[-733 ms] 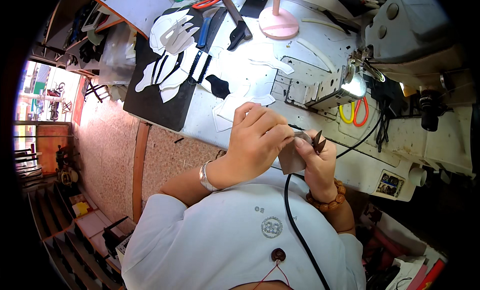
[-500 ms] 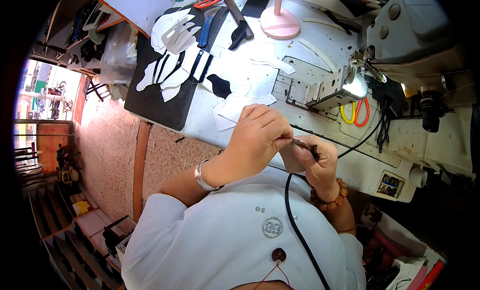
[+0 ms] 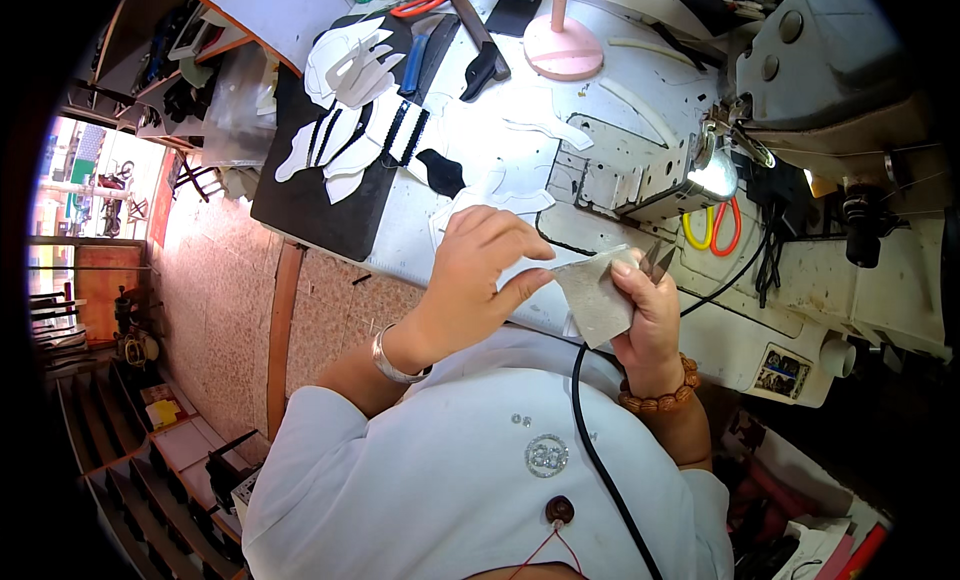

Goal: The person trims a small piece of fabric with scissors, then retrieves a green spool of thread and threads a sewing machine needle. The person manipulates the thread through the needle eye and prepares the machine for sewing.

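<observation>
R hand (image 3: 652,318) grips grey pc (image 3: 598,305) + dark pointed blades (image 3: 656,262) (tips ~1 o'clock); L hand (image 3: 478,275) at pc's 9 o'clock, thumb & index spread apart.

Cutouts (image 3: 555,132) lie on the table (image 3: 402,245) beyond the sheet (image 3: 600,305).

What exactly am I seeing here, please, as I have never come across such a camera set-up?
This looks down from the left of two fisheye cameras worn on a person's head, so straight edges bend. There's no robot, only bare hands. The right hand holds a grey sheet and what look like small snips; the left hand is open near the sheet's edge. White cut pieces lie on the worktable, some on a black mat, and a sewing machine stands at the right.
</observation>
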A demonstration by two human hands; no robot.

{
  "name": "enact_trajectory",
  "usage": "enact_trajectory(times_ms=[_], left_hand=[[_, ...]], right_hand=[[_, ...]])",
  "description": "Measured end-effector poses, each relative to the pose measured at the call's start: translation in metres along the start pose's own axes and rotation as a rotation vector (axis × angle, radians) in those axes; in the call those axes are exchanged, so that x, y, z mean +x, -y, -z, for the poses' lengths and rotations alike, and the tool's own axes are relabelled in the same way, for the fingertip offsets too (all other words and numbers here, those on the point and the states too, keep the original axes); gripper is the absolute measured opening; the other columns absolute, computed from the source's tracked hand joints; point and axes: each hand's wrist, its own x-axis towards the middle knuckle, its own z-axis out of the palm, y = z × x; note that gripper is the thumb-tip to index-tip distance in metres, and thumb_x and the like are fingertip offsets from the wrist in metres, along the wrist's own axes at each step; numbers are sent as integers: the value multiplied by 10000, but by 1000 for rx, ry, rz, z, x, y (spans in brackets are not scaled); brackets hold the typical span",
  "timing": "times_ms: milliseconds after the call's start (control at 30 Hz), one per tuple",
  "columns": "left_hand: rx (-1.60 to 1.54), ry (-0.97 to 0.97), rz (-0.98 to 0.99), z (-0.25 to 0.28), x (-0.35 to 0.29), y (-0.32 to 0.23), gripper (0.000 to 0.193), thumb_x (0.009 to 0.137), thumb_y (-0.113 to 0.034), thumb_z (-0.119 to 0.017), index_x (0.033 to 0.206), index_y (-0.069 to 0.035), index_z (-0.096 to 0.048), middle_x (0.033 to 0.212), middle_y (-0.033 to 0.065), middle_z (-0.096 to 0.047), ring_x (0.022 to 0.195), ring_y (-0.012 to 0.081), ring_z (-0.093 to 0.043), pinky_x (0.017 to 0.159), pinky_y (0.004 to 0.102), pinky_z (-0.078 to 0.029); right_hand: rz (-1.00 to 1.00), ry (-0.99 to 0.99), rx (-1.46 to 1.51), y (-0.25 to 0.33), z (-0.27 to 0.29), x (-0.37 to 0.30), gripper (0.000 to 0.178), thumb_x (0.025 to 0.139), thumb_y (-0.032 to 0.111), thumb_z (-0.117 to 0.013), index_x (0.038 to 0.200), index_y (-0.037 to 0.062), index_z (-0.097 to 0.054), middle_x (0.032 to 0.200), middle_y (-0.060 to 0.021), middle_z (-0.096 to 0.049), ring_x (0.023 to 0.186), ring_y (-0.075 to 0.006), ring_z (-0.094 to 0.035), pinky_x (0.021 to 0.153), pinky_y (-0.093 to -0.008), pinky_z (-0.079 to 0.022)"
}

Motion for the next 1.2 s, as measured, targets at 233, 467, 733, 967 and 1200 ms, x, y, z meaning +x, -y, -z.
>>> enact_trajectory(times_ms=[233, 467, 733, 967, 1200], left_hand=[[223, -40, -174, -3, 5, -3, 95, 746, -67, -660, 762, -70, -567, 778, 44, -559, 773, 239, -511, 772, 352, -355], [245, -81, -58, 6, 1, 18, 109, 764, -103, -626, 710, -79, -535, 718, 37, -517, 704, 251, -495, 696, 366, -357], [358, -112, -260, -21, 10, -13, 142, 650, -100, -701, 755, -128, -610, 771, -16, -576, 753, 177, -535, 756, 345, -370], [298, 65, -193, -21, 5, 2, 139, 617, -19, -645, 701, -105, -574, 737, 21, -554, 738, 185, -538, 731, 337, -386], [448, -86, 210, 1, -20, 76, 136, 722, -39, -664, 845, -37, -607, 846, 70, -593, 833, 279, -554, 744, 367, -430]], right_hand=[[5, 24, -44, 1, 1, -3, 130, 859, 97, -577, 930, -12, -576, 828, -81, -635, 695, -123, -616, 627, -260, -517], [29, -23, -70, 2, -4, -4, 125, 863, 102, -579, 909, -13, -589, 799, -64, -631, 685, -107, -603, 631, -245, -504], [164, 43, -397, -3, 1, -7, 129, 879, 110, -581, 857, -12, -617, 727, 0, -582, 632, -36, -480, 568, -195, -404], [416, 200, -940, 2, 9, -10, 144, 889, 108, -581, 877, -28, -625, 627, -25, -567, 545, -52, -476, 495, -213, -396], [1198, -173, -1732, 16, 55, 4, 164, 772, 95, -650, 935, 73, -644, 650, -41, -508, 493, -197, -480, 446, -311, -378]])
